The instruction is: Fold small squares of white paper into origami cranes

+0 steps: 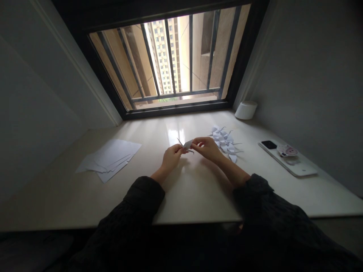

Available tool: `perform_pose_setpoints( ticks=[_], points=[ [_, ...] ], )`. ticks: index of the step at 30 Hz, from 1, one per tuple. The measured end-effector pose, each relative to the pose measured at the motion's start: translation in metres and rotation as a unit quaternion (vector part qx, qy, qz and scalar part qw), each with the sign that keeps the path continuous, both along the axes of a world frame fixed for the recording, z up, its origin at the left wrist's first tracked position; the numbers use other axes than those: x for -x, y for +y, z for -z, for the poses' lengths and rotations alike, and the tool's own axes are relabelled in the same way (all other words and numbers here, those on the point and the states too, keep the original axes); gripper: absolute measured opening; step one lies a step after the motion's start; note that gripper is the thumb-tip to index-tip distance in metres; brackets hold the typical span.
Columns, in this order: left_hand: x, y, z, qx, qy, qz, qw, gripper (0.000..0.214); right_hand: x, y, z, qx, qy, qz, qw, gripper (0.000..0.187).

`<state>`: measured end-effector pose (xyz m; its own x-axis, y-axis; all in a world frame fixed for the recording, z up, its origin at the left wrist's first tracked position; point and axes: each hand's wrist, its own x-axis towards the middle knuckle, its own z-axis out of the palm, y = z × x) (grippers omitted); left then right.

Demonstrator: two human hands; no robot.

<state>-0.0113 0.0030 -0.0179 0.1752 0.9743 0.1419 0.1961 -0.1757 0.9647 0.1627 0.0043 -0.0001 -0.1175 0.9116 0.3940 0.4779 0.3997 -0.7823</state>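
Observation:
A small white paper crane (188, 144) is held between my two hands, a little above the sill, with its thin pointed ends sticking out. My left hand (171, 156) pinches its left side between thumb and fingers. On the other side, my right hand (208, 148) grips a wing by the fingertips. Just beyond my right hand lies a cluster of several folded white paper cranes (225, 140), partly hidden by that hand. A loose stack of white paper sheets (116, 155) is spread out to the left.
A white phone (304, 168) with a cartoon grip on its back lies at the right. A white cylindrical object (246, 110) stands in the far right corner. The barred window (172, 60) rises behind the pale glossy sill (195, 196), whose front edge is near my body.

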Motion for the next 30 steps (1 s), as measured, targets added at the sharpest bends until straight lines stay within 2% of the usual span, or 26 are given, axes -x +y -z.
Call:
perform_pose_setpoints(
  ticks=[3,6,9,12,19,25,30],
  points=[
    [-0.001,-0.002,0.000,0.009,0.000,-0.034,0.999,0.029,0.003,-0.002,0.002,-0.023,0.000,0.060,0.998,0.020],
    [-0.002,-0.005,-0.004,-0.012,-0.002,-0.042,0.999,0.032,0.007,-0.007,0.004,-0.066,-0.028,0.106,0.992,0.017],
    [-0.005,-0.011,-0.010,-0.033,-0.019,-0.036,0.999,0.034,0.010,-0.012,0.003,-0.106,-0.089,0.077,0.987,0.017],
    [-0.006,-0.014,-0.013,-0.033,-0.006,-0.043,0.999,0.035,0.012,-0.015,0.002,-0.118,-0.097,0.055,0.987,0.018],
    [-0.005,-0.009,-0.008,-0.055,0.016,-0.085,0.995,0.034,0.013,-0.008,0.007,-0.026,0.038,0.051,0.998,0.023],
    [-0.001,-0.012,-0.012,-0.091,0.100,-0.123,0.983,0.025,0.012,-0.010,0.007,-0.017,-0.043,0.061,0.997,0.022],
    [-0.001,-0.018,-0.018,-0.180,0.210,-0.127,0.953,0.025,0.016,-0.017,0.002,0.008,-0.091,0.038,0.995,0.025]
  ],
)
